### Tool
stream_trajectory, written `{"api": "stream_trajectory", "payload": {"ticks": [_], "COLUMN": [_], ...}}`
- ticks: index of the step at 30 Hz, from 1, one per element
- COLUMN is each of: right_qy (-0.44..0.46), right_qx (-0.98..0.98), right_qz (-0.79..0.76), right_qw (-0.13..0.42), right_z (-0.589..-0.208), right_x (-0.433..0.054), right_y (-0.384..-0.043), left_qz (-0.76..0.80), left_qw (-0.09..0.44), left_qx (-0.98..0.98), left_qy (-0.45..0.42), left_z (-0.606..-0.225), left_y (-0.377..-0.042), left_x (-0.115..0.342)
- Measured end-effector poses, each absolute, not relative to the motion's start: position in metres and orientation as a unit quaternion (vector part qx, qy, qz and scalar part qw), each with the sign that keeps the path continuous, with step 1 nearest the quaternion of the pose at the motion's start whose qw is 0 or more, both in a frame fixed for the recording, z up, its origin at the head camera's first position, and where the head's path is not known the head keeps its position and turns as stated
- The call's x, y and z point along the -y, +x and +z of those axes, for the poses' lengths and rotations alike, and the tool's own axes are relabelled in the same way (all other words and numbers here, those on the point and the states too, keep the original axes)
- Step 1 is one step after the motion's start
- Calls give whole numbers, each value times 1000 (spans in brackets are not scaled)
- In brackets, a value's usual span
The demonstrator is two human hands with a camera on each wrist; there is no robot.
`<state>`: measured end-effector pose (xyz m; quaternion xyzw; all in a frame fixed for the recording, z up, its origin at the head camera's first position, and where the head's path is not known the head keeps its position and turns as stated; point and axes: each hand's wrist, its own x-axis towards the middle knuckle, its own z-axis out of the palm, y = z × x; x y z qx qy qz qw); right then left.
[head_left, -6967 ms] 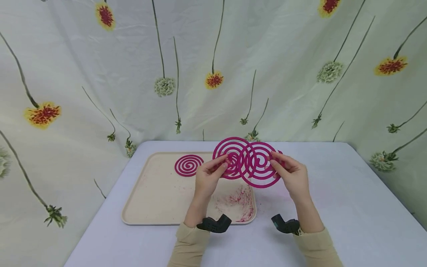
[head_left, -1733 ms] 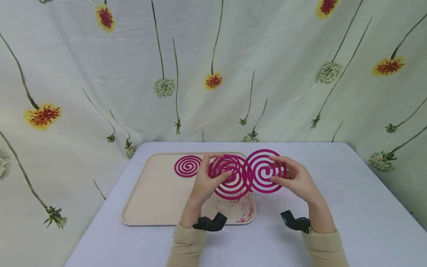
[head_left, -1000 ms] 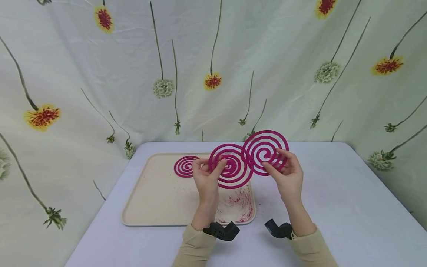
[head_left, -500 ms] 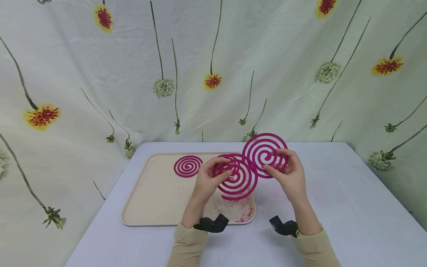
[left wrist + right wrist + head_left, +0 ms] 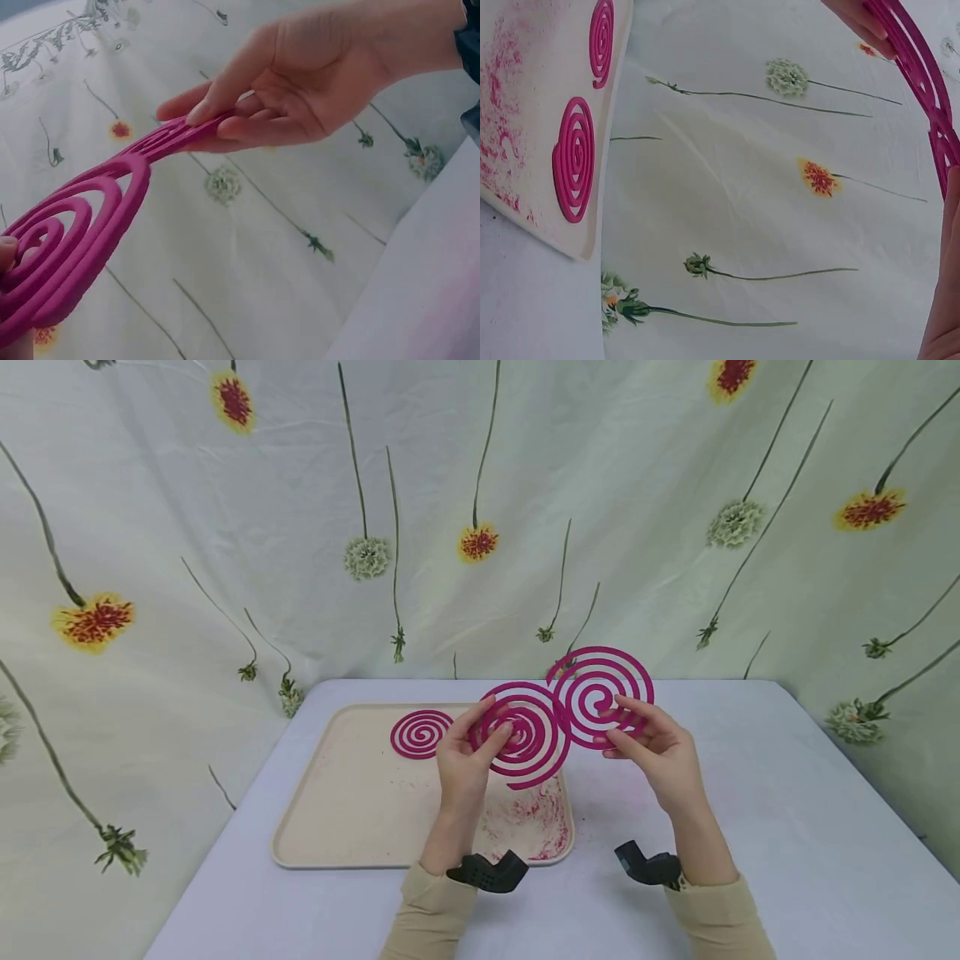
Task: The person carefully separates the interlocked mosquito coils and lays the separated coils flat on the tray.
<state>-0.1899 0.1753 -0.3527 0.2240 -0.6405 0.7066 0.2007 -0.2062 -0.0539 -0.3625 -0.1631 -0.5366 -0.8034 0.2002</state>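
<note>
Between my hands are two magenta mosquito coils, raised above the table. My left hand (image 5: 462, 764) pinches the left coil (image 5: 542, 752) near its middle, thumb in front; the thumb (image 5: 6, 255) shows at the edge of the left wrist view. My right hand (image 5: 667, 760) holds the right coil (image 5: 597, 700) by its lower right side, thumb and fingers on its rings. The two coils overlap at their facing edges; whether they are hooked together I cannot tell. In the right wrist view they appear edge-on (image 5: 919, 67).
Behind and left of my hands lies a beige tray (image 5: 337, 810), its right part stained with pink crumbs. One coil (image 5: 421, 734) rests in it; the right wrist view shows a second tray coil (image 5: 575, 161). A white table (image 5: 787, 810) and flowered cloth (image 5: 645, 485) surround it.
Seven seconds ago the coils overlapped more widely; now only their edges do. Over the last half second both coils have risen a little, and the left one has tilted and shifted slightly left.
</note>
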Motion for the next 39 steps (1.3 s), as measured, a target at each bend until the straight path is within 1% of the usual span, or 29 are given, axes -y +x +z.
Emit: {"api": "stream_trajectory", "payload": {"ticks": [4, 8, 12, 19, 24, 28, 30, 35, 39], "right_qy": [206, 195, 193, 208, 229, 216, 200, 186, 230], "right_qx": [616, 612, 624, 640, 606, 604, 617, 656, 681], "right_qz": [726, 728, 716, 692, 694, 677, 663, 634, 604], "right_qw": [226, 242, 245, 261, 314, 361, 374, 366, 345], "right_z": [-353, -354, -355, -353, -352, -352, -352, -354, -355], "right_x": [-165, -160, -160, -165, -166, -167, -167, -169, -170], "right_y": [-190, -190, -191, -191, -192, -192, -191, -191, -191], "left_qz": [-816, -816, -797, -786, -783, -788, -794, -796, -793], "left_qw": [211, 191, 171, 163, 170, 173, 170, 160, 155], "left_qx": [521, 533, 568, 583, 584, 578, 571, 572, 579], "left_qy": [-136, -119, -116, -128, -130, -125, -123, -115, -109], "left_z": [-361, -362, -364, -362, -361, -359, -359, -359, -362], "left_y": [-202, -202, -204, -206, -206, -206, -206, -207, -209], "left_x": [44, 42, 46, 55, 59, 62, 64, 72, 83]}}
